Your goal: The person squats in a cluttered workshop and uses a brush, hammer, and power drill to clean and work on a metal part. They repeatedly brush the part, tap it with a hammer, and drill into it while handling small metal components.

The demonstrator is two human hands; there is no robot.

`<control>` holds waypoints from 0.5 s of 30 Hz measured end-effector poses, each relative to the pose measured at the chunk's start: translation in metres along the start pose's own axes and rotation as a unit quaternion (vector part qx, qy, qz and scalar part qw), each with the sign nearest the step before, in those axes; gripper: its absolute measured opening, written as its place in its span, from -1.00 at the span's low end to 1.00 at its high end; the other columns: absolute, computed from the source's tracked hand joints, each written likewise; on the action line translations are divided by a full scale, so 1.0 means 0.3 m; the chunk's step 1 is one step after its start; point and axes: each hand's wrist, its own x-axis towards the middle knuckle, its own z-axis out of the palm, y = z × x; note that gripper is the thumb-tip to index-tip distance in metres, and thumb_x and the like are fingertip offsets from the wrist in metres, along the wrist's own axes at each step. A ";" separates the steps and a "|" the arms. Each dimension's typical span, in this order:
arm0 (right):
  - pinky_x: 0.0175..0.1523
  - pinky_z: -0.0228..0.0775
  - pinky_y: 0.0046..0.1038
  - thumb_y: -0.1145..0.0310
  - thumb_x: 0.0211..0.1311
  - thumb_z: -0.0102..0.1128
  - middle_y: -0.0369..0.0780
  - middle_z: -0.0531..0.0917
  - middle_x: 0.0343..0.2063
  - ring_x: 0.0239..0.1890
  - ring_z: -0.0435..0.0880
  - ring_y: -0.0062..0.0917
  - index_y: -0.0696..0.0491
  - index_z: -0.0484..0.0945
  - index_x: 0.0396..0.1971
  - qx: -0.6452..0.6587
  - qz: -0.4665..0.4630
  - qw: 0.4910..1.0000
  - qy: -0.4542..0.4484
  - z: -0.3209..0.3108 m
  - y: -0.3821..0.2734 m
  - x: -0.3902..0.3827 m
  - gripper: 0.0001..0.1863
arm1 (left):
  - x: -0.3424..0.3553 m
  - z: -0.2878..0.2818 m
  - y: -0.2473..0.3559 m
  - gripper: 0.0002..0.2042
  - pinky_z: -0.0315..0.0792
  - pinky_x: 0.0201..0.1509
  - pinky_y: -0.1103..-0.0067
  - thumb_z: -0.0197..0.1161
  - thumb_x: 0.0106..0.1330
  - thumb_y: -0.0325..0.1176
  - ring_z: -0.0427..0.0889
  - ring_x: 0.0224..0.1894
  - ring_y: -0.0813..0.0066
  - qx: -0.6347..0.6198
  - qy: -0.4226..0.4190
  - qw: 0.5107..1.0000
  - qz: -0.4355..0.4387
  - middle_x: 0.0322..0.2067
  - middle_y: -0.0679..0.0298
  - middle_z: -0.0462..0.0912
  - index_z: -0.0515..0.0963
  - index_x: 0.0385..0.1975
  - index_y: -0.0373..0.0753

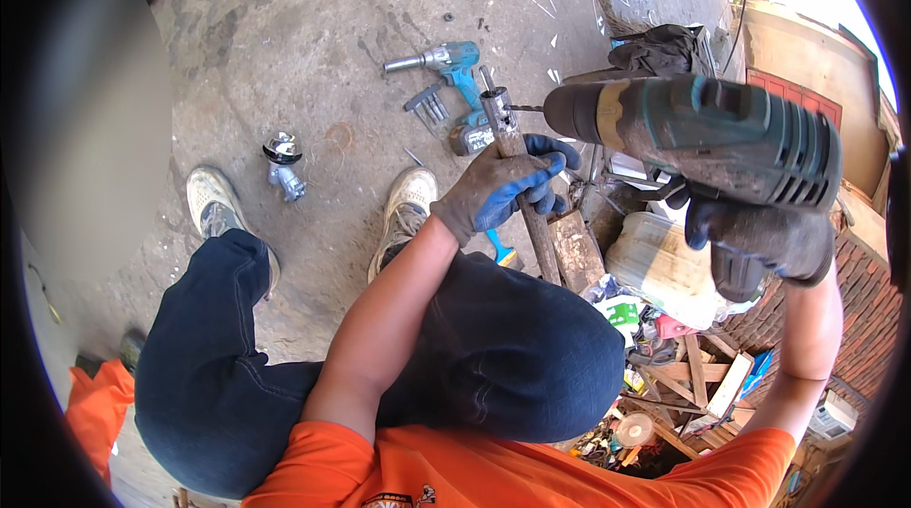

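Observation:
My left hand (503, 187), in a grey and blue work glove, is closed round a long brown bar (539, 240), worn and wood-like, with a grey metal sleeve (497, 110) at its upper end. A thin metal pin sticks out of that end. In my right hand (773, 235), also gloved, is a dark green power drill (712, 133), pointing left. Its thin drill bit (527, 109) reaches the side of the metal sleeve and appears to touch it. How deep the tip sits, I cannot tell.
A teal impact wrench (455, 67) lies on the concrete beyond my left hand, beside a row of sockets (429, 108). A shiny lamp-like metal part (283, 149) stands between my shoes. Scrap wood (697, 370), a whitish plastic container (660, 266) and clutter crowd the right.

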 end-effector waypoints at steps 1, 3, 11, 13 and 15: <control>-0.07 0.62 -0.37 0.60 -0.06 0.42 -0.11 0.71 -0.16 -0.16 0.71 -0.42 0.24 0.53 0.04 -0.053 0.004 0.999 -0.012 -0.016 -0.022 0.029 -0.45 | -0.012 -0.010 0.009 -0.76 0.45 -0.34 0.52 0.19 0.39 -0.38 0.45 -0.59 0.59 0.001 0.006 1.000 0.006 -0.67 0.39 0.43 0.56 -0.08 -0.41; -0.07 0.60 -0.41 0.56 -0.07 0.43 -0.14 0.71 -0.17 -0.18 0.71 -0.46 0.24 0.56 0.00 -0.188 -0.037 0.981 -0.040 -0.044 -0.053 0.070 -0.48 | -0.022 -0.020 0.015 -0.76 0.45 -0.35 0.52 0.19 0.38 -0.39 0.45 -0.59 0.59 -0.004 0.007 1.000 0.012 -0.67 0.38 0.43 0.57 -0.07 -0.42; -0.10 0.57 -0.45 0.53 -0.19 0.48 -0.17 0.72 -0.20 -0.24 0.69 -0.48 0.17 0.59 -0.03 -0.359 -0.061 0.931 0.008 -0.030 -0.199 0.119 -0.44 | -0.005 -0.015 -0.001 -0.70 0.54 -0.15 0.40 0.16 0.42 -0.29 0.38 -0.60 0.62 0.055 0.000 0.998 0.011 -0.68 0.46 0.31 0.51 -0.02 -0.40; -0.09 0.58 -0.45 0.52 -0.19 0.49 -0.16 0.72 -0.19 -0.22 0.70 -0.46 0.17 0.60 -0.05 -0.443 -0.204 0.870 -0.071 -0.065 -0.219 0.158 -0.45 | -0.009 -0.019 0.001 -0.70 0.55 -0.15 0.40 0.16 0.41 -0.29 0.38 -0.60 0.62 0.055 -0.003 0.998 0.013 -0.68 0.46 0.31 0.51 -0.02 -0.41; -0.08 0.58 -0.44 0.52 -0.20 0.50 -0.15 0.72 -0.18 -0.21 0.71 -0.44 0.16 0.61 -0.07 -0.503 -0.302 0.801 -0.123 -0.081 -0.237 0.192 -0.47 | -0.012 -0.022 0.005 -0.69 0.55 -0.16 0.41 0.16 0.41 -0.29 0.38 -0.60 0.61 0.047 -0.009 0.999 0.010 -0.68 0.46 0.32 0.51 -0.03 -0.42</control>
